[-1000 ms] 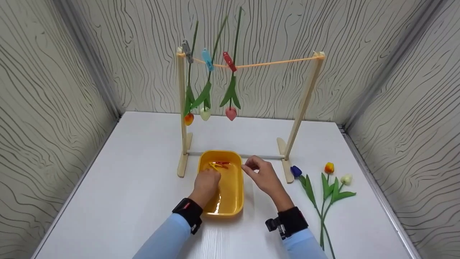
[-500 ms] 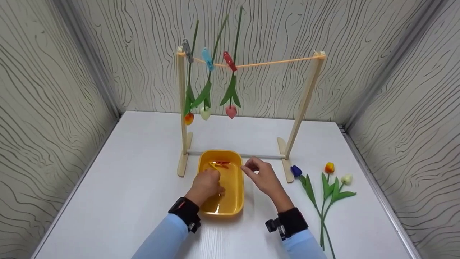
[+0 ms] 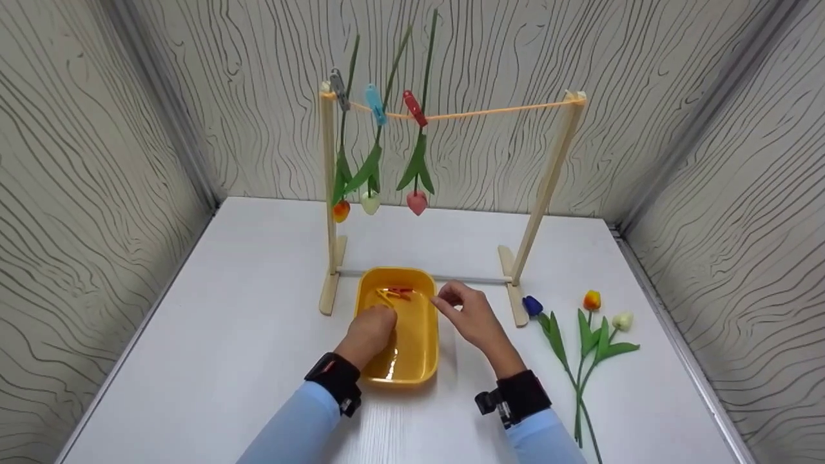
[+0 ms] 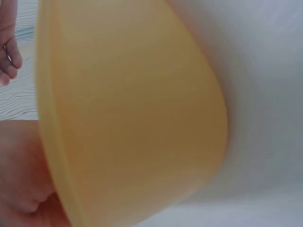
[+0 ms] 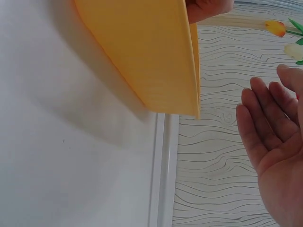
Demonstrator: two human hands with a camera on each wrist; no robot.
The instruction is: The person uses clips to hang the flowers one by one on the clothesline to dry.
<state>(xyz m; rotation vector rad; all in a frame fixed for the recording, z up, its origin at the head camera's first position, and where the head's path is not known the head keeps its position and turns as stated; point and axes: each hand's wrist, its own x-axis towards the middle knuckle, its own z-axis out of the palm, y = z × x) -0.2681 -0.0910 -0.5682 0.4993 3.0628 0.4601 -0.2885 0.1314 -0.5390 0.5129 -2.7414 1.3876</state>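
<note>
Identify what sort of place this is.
Probably a staged tabletop booth: patterned panels on three sides of a white table, and a wooden frame hung with tulips.

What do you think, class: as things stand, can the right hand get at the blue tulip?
Probably yes. The right hand looks empty, and the blue tulip lies to its right, with nothing seen on top of its bud. Only the stand's foot lies between, apparently low enough to reach over.
</note>
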